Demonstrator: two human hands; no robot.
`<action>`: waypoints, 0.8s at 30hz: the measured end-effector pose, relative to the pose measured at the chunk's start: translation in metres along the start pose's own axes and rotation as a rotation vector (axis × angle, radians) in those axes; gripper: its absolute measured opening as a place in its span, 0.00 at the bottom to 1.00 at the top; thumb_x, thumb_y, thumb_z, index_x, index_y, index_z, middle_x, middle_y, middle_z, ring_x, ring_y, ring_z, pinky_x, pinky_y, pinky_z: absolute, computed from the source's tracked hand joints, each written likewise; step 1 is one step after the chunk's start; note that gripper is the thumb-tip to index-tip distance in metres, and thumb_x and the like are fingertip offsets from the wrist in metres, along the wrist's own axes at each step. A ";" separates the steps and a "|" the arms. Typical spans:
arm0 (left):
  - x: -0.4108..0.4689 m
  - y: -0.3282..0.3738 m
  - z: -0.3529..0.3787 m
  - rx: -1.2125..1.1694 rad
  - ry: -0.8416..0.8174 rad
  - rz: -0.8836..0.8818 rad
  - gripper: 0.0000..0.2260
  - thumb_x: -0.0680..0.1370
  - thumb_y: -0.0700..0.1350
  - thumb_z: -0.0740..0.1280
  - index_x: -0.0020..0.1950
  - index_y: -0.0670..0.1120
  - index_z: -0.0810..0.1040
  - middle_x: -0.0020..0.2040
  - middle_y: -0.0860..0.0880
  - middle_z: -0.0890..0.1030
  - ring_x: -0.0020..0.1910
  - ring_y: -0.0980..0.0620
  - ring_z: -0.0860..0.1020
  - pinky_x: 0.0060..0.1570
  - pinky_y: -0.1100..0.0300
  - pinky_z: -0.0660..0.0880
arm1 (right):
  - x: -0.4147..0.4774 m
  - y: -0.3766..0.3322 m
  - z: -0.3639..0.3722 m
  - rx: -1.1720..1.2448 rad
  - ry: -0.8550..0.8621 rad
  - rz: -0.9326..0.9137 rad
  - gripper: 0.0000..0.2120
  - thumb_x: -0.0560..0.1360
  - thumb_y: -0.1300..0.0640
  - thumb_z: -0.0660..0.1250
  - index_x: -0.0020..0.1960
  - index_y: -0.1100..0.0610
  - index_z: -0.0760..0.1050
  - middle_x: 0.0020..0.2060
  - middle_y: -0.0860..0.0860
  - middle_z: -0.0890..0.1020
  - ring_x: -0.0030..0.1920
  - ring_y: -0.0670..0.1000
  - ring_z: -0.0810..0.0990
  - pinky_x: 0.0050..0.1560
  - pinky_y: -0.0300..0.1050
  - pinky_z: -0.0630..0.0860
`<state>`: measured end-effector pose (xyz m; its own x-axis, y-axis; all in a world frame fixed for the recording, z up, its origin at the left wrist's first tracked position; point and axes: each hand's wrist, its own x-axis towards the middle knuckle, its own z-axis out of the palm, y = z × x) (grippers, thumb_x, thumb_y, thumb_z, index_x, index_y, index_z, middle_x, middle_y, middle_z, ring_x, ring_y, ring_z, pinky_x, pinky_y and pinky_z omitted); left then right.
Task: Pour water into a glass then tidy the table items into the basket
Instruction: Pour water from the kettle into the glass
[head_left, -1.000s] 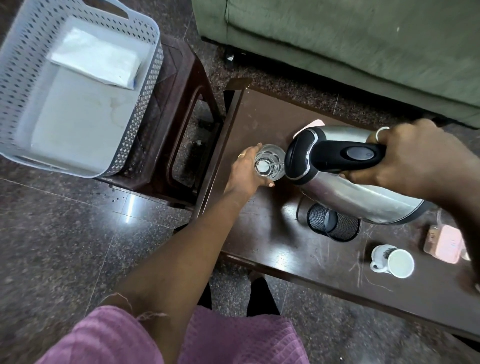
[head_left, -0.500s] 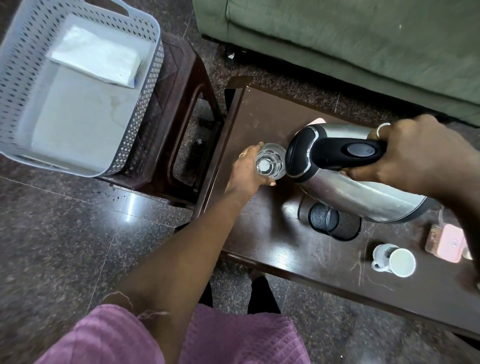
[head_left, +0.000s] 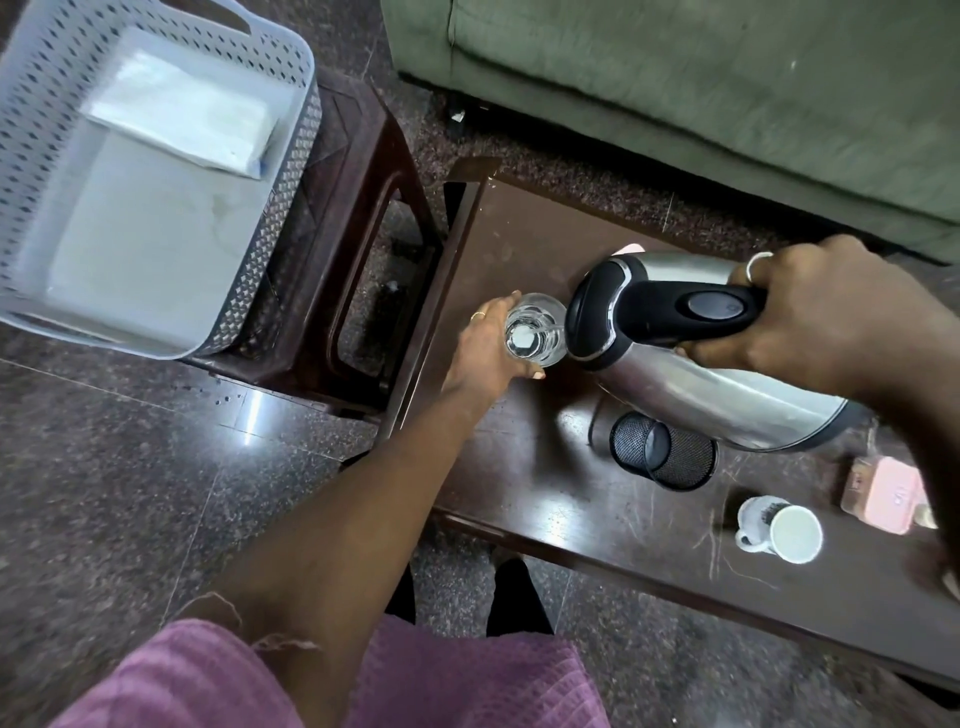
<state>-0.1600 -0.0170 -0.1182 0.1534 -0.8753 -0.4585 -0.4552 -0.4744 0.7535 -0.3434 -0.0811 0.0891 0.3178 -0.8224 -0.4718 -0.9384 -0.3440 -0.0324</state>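
A clear glass (head_left: 535, 332) stands upright on the dark wooden table (head_left: 519, 467), near its left end. My left hand (head_left: 485, 351) is wrapped around the glass from the left. My right hand (head_left: 821, 312) grips the black handle of a steel kettle (head_left: 691, 384), which is tilted with its spout over the glass rim. A thin stream of water runs into the glass. The grey perforated basket (head_left: 291, 171) sits on a dark stool at the left, with a folded white cloth (head_left: 182, 119) inside.
A black mesh pen holder (head_left: 662, 449) stands just below the kettle. A white mug (head_left: 779, 530) and a pink box (head_left: 883, 493) are on the table's right part. A green sofa (head_left: 701, 88) runs along the far side. The brown stool (head_left: 358, 249) stands beside the table's left edge.
The kettle has tipped a little further toward the glass, and a stream of water shows now. Both hands keep their grips.
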 end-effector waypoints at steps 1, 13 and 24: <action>0.000 0.000 0.001 -0.001 0.001 -0.001 0.45 0.57 0.42 0.81 0.71 0.47 0.64 0.67 0.47 0.71 0.66 0.50 0.70 0.63 0.67 0.61 | 0.000 0.000 0.000 -0.006 0.000 0.002 0.20 0.51 0.31 0.61 0.30 0.46 0.64 0.33 0.55 0.69 0.42 0.64 0.76 0.38 0.47 0.67; 0.002 -0.001 0.001 0.004 -0.004 -0.020 0.45 0.57 0.42 0.81 0.71 0.49 0.64 0.68 0.47 0.70 0.66 0.49 0.70 0.65 0.63 0.63 | -0.001 0.000 0.001 -0.021 -0.002 -0.007 0.20 0.50 0.31 0.60 0.29 0.46 0.64 0.33 0.55 0.70 0.41 0.64 0.77 0.38 0.47 0.68; 0.001 -0.001 0.001 -0.002 -0.003 -0.017 0.45 0.57 0.41 0.81 0.71 0.48 0.64 0.68 0.46 0.70 0.67 0.48 0.70 0.66 0.60 0.64 | 0.001 -0.002 0.001 -0.076 0.002 0.011 0.21 0.48 0.30 0.57 0.29 0.46 0.64 0.32 0.55 0.70 0.37 0.61 0.73 0.37 0.46 0.67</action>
<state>-0.1601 -0.0172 -0.1195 0.1584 -0.8670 -0.4725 -0.4507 -0.4892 0.7467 -0.3408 -0.0811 0.0878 0.3075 -0.8271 -0.4705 -0.9288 -0.3683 0.0403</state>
